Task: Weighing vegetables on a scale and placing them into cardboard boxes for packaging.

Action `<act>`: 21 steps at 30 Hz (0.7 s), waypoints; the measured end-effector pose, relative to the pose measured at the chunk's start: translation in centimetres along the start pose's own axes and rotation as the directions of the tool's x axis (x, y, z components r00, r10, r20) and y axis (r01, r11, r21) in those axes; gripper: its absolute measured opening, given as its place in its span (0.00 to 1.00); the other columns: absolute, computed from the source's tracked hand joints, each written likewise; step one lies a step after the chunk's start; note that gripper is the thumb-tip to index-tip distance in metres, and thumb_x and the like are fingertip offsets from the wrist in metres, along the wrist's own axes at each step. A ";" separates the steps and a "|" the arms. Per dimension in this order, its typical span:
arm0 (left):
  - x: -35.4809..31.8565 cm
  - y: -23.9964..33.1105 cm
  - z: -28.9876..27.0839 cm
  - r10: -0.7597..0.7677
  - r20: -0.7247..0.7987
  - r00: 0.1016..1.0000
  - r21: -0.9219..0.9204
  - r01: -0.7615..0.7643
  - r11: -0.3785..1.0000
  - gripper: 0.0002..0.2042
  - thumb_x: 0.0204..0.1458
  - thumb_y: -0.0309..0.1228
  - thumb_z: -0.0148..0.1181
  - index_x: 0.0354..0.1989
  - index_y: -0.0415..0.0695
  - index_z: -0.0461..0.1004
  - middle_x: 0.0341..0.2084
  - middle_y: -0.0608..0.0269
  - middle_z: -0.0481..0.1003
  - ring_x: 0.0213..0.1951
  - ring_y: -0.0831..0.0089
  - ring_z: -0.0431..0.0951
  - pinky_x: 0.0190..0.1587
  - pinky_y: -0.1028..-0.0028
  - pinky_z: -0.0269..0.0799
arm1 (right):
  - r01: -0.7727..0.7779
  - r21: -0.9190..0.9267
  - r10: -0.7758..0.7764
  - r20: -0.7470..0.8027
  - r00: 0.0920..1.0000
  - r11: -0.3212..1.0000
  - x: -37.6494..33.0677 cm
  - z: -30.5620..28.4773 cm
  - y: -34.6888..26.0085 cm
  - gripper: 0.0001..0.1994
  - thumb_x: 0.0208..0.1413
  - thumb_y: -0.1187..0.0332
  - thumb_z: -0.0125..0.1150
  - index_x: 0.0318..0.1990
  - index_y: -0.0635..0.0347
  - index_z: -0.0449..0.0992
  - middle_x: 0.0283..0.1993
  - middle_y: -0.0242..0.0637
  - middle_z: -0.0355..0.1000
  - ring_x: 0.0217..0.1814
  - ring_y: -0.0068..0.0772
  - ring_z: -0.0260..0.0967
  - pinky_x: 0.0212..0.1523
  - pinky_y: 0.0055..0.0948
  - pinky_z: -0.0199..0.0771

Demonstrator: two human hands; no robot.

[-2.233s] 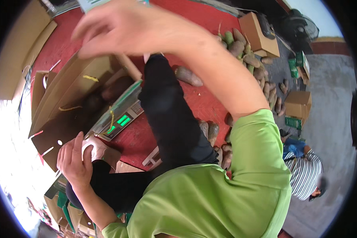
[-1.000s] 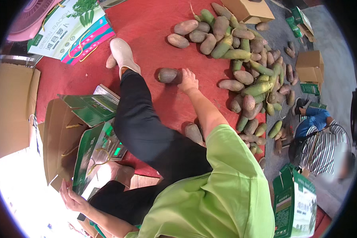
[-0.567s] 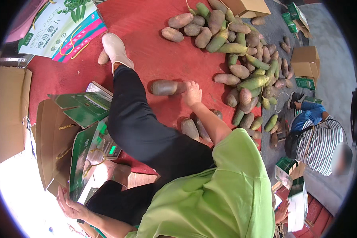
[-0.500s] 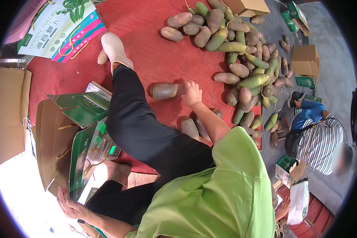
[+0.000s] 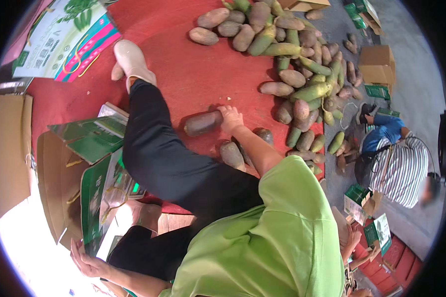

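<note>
Our right arm stretches toward twelve o'clock, right hand (image 5: 231, 119) palm down with fingers curled. Our left hand (image 5: 86, 261) sits low at seven o'clock, fingers spread open.

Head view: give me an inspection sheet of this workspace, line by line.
Surface: red floor mat, grey floor beyond it at right.
Job's things: right hand on a brown-purple root vegetable; left hand at the edge of the green carton.
Clutter: heap of roots, flat printed cartons, brown boxes.
Hands: grip on either thing unclear.
Cables: nothing seen.
Surroundings: person in striped shirt crouching at right.
</note>
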State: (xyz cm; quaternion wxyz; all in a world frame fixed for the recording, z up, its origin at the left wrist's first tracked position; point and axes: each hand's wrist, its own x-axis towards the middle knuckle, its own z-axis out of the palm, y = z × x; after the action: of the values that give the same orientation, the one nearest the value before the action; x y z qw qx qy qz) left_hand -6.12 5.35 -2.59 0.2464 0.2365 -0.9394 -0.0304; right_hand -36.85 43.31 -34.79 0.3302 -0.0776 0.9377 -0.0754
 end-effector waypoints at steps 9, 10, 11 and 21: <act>-0.1 -0.4 -0.3 0.014 -0.007 1.000 0.011 -0.014 1.000 0.22 0.65 0.37 0.36 0.44 0.28 0.73 0.38 0.49 0.77 0.33 0.59 0.75 0.36 0.65 0.73 | -0.046 0.051 0.045 0.009 0.999 0.998 0.0 -1.3 -0.1 0.29 0.45 0.76 0.55 0.59 0.44 0.64 0.60 0.34 0.62 0.63 0.40 0.57 0.58 0.44 0.64; -0.1 -0.5 -0.1 0.013 -0.013 1.000 0.012 -0.013 1.000 0.22 0.65 0.37 0.36 0.44 0.28 0.73 0.38 0.49 0.77 0.33 0.59 0.75 0.36 0.65 0.73 | -0.041 0.052 0.041 0.003 0.999 0.998 0.3 -1.2 -0.1 0.29 0.45 0.76 0.55 0.59 0.44 0.64 0.60 0.34 0.62 0.63 0.40 0.57 0.58 0.44 0.64; -0.2 -0.8 0.1 0.008 -0.005 1.000 0.015 -0.008 1.000 0.23 0.65 0.37 0.36 0.45 0.29 0.73 0.37 0.49 0.77 0.33 0.59 0.75 0.35 0.65 0.73 | -0.055 0.024 0.055 0.022 0.998 0.998 0.6 -0.9 0.2 0.29 0.46 0.75 0.55 0.59 0.44 0.64 0.59 0.34 0.63 0.63 0.41 0.58 0.58 0.44 0.63; 0.1 -0.3 0.1 -0.035 -0.014 0.999 0.020 0.035 0.999 0.24 0.65 0.41 0.35 0.45 0.31 0.74 0.30 0.49 0.74 0.33 0.59 0.75 0.31 0.68 0.75 | -0.050 0.146 0.022 0.185 0.982 0.988 2.5 -0.7 2.7 0.16 0.46 0.68 0.55 0.46 0.47 0.77 0.48 0.42 0.74 0.52 0.41 0.71 0.50 0.40 0.71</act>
State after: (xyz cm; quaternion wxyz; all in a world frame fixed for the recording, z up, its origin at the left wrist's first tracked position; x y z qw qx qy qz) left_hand -6.14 5.06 -2.69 0.2499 0.2556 -0.9336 -0.0233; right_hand -39.48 45.50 -36.28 0.4211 -0.0422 0.8963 -0.1324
